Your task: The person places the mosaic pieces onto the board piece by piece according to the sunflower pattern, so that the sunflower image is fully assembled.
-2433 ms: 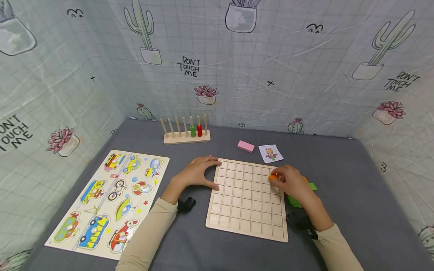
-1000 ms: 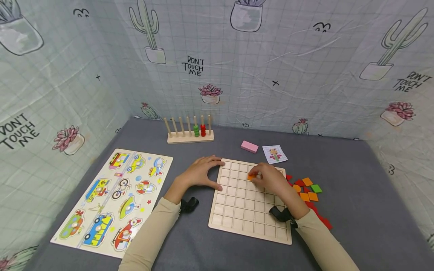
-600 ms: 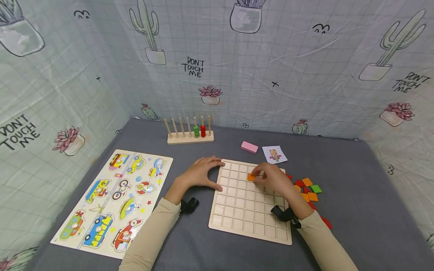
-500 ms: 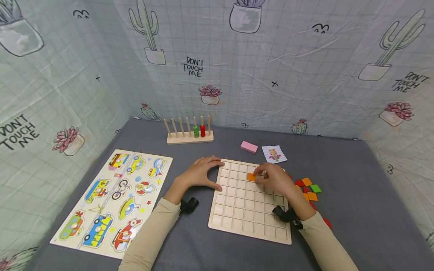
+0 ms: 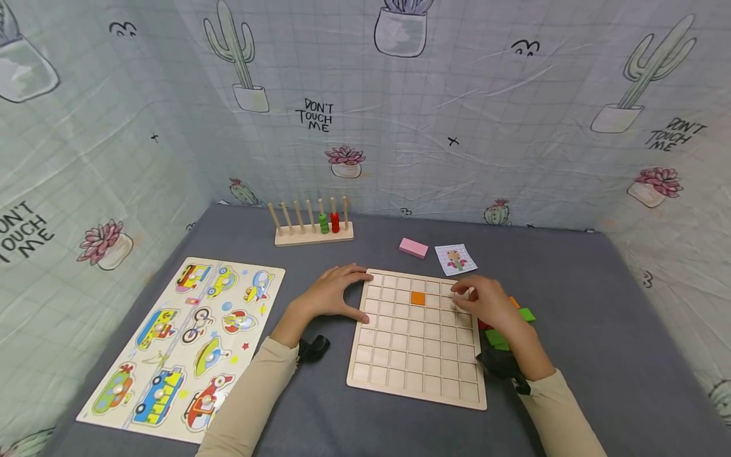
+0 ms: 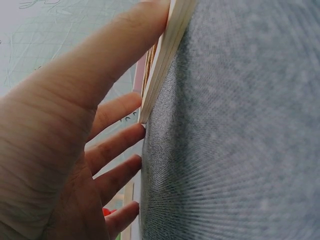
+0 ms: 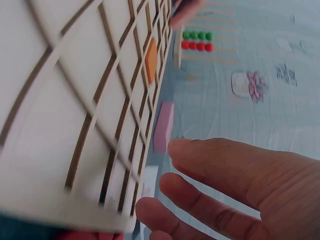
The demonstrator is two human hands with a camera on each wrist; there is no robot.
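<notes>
A wooden grid board (image 5: 417, 355) lies on the grey table. One orange square tile (image 5: 418, 298) sits in a cell of its second row; it also shows in the right wrist view as the orange tile (image 7: 151, 60). My left hand (image 5: 349, 293) braces the board's top left corner, thumb (image 6: 115, 55) straight along the board edge (image 6: 167, 50) and fingers against the far side. My right hand (image 5: 471, 298) hovers over the board's right side, fingers (image 7: 225, 195) relaxed and holding nothing. Under and behind it lie loose coloured tiles (image 5: 526, 314), partly hidden.
A vehicle peg puzzle (image 5: 183, 343) lies at the left. A wooden bead rack (image 5: 313, 231) with green and red beads stands at the back. A pink block (image 5: 414, 247) and a small picture card (image 5: 455, 259) lie beyond the board. Printed cloth walls enclose the table.
My right hand carried the orange tile onto the board, set it in a cell, let go and drew back to the right. The left hand stayed at the corner.
</notes>
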